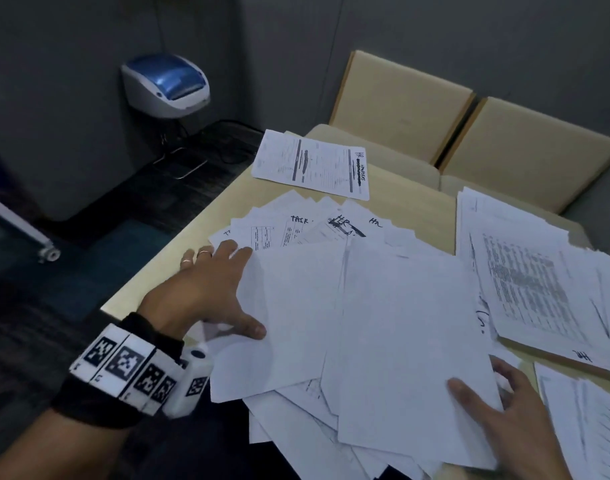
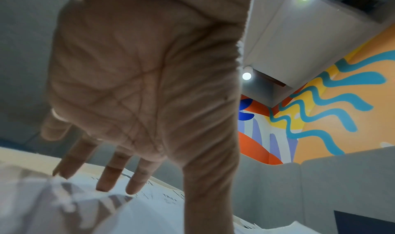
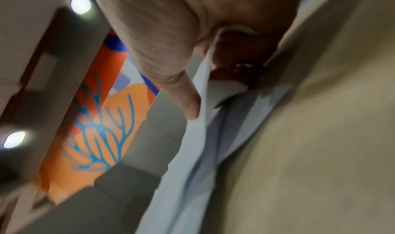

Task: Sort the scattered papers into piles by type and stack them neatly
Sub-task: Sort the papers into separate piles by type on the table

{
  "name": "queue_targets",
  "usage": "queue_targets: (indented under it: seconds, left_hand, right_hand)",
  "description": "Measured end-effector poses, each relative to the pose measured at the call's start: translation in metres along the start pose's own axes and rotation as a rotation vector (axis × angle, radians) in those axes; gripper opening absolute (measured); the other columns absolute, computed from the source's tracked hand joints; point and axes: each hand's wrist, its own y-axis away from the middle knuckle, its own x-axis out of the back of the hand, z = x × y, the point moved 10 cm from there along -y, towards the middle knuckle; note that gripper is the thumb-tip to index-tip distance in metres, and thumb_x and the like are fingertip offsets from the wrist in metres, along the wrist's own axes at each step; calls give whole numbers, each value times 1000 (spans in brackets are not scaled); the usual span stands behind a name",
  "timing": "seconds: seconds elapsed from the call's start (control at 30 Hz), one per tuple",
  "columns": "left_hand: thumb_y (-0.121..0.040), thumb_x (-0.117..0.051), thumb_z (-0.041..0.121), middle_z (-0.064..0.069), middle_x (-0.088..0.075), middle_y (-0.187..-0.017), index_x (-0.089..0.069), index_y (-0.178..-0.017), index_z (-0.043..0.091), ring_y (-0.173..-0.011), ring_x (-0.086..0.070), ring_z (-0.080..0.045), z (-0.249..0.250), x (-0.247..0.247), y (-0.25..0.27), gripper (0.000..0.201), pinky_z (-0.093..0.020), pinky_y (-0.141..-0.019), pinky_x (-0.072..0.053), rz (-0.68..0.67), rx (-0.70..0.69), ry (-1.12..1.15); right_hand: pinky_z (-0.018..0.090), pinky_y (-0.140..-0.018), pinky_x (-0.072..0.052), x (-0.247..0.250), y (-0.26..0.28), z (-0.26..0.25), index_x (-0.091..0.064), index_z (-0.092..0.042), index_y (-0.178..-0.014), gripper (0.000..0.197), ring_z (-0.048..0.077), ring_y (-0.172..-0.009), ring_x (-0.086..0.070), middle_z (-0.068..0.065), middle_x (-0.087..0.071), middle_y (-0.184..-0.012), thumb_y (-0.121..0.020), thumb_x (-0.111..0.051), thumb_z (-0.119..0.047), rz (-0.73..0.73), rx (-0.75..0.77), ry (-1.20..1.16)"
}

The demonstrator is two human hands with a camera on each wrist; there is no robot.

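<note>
A loose heap of white papers (image 1: 296, 306) covers the beige table (image 1: 417, 209). Behind it, sheets marked TASK and HR (image 1: 307, 226) lie fanned out. My left hand (image 1: 241, 289) lies flat on the heap's left edge. Its fingers are straight and spread, and its thumb rests on a blank sheet. In the left wrist view the fingertips (image 2: 111, 185) touch the papers (image 2: 149, 212). My right hand (image 1: 483, 382) pinches the lower right corner of a blank sheet (image 1: 411, 341), thumb on top. The right wrist view shows the thumb (image 3: 188, 102) pressed against the sheet's edge (image 3: 192, 153).
A small pile marked HR (image 1: 314, 164) sits at the table's far end. Printed stacks lie at the right (image 1: 525, 282) and at the lower right (image 1: 587, 410). Two beige chairs (image 1: 400, 105) stand behind the table. A blue and white printer (image 1: 166, 84) sits left of it.
</note>
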Motion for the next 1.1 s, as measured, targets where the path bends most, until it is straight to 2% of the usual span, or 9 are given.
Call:
queue_targets:
  seconds: [0.07, 0.17, 0.33, 0.43, 0.57, 0.63, 0.8, 1.03, 1.1]
  left_hand:
    - [-49, -85, 80, 3, -30, -149, -21, -158, 27, -141, -31, -30, -7, 8, -1, 137, -48, -125, -14, 47, 2, 17]
    - [-47, -86, 78, 8, -33, -120, -30, -151, 31, -115, -34, -21, -11, 14, 0, 127, -39, -105, -31, 70, 10, 33]
    - [-46, -88, 77, 2, -22, -150, -20, -158, 35, -139, -27, -26, -8, 12, -3, 138, -42, -113, -28, 62, -18, 20]
    - [-42, -90, 76, 6, -29, -147, -24, -158, 35, -138, -30, -23, -4, 16, -6, 140, -42, -113, -30, 70, -29, 18]
    - [-33, -94, 71, 13, -52, -136, -32, -149, 41, -130, -46, -23, -8, 15, -10, 135, -43, -108, -35, 49, 5, 94]
    - [-37, -94, 67, 16, -64, -116, -43, -129, 43, -112, -57, -19, -10, 15, -9, 108, -41, -98, -42, 42, 12, 140]
    - [-96, -69, 31, -1, -68, -87, -62, -88, 23, -71, -64, -20, 8, 38, 5, 13, -29, -58, -43, 248, 20, 437]
    - [-102, -57, 15, 0, -73, -92, -59, -106, 26, -54, -65, -4, 76, -5, 16, 12, -19, -46, -44, 34, -47, 753]
    - [-102, -61, 18, 6, -68, -102, -51, -120, 28, -68, -68, -2, 95, -16, 20, 22, -19, -53, -46, -21, -88, 763]
  right_hand:
    - [32, -78, -47, 6, -2, 0, -68, -9, -121, 49, 26, -93, -68, 8, -74, -101, -82, -85, -35, 16, -3, -101]
    - [42, -92, -55, 14, -6, 17, -77, -19, -101, 72, 25, -95, -73, -2, -81, -92, -53, -85, -72, 11, -53, -149]
    - [62, -103, -52, 10, -3, 24, -77, -16, -104, 15, 35, -99, -75, 5, -82, -94, -89, -78, -20, -31, -66, -232]
    - [57, -95, -58, -1, -1, 18, -75, -13, -108, 21, 35, -96, -77, 7, -82, -95, -88, -77, -5, -66, -7, -199]
    - [38, -79, -65, -14, 5, 17, -74, -10, -111, 40, 29, -92, -79, 8, -82, -100, -72, -82, -12, -143, 25, -255]
    - [35, -77, -65, -17, 7, 17, -74, -9, -111, 38, 28, -91, -79, 9, -82, -100, -74, -83, -6, -156, 38, -269]
    - [37, -78, -66, -23, 14, 15, -76, -11, -107, 21, 27, -90, -79, 6, -82, -97, -86, -78, -8, -140, 25, -288]
    - [56, -100, -55, -17, 11, 27, -74, -12, -111, 14, 33, -101, -76, 6, -81, -103, -99, -67, -15, -62, -62, -329]
    - [57, -103, -53, -19, 12, 29, -73, -12, -116, 17, 31, -103, -76, 6, -81, -108, -100, -65, -14, -93, -73, -335]
